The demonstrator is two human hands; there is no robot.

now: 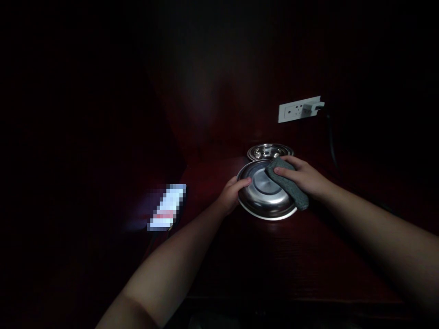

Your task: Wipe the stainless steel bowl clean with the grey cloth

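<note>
A shiny steel bowl [269, 201] is held up over the dark red table, its rounded underside with a ring-shaped base turned toward me. My left hand [233, 194] grips the bowl's left edge, thumb on the outer surface and fingers hidden behind. In my right hand [302, 176] is a folded grey-green cloth [290, 185], closed between thumb and fingers and pressed against the bowl's upper right side. One end of the cloth hangs past the rim. Just behind, more steel dishes [270, 151] lie nested on the table, partly covered by the bowl and my right hand.
A lit phone [168, 208], its screen blurred out, is at the left edge of the table [247, 265]. On the back wall a white socket plate [291, 112] carries a plugged-in adapter, with a dark cable [332, 141] hanging down. The surroundings are very dark.
</note>
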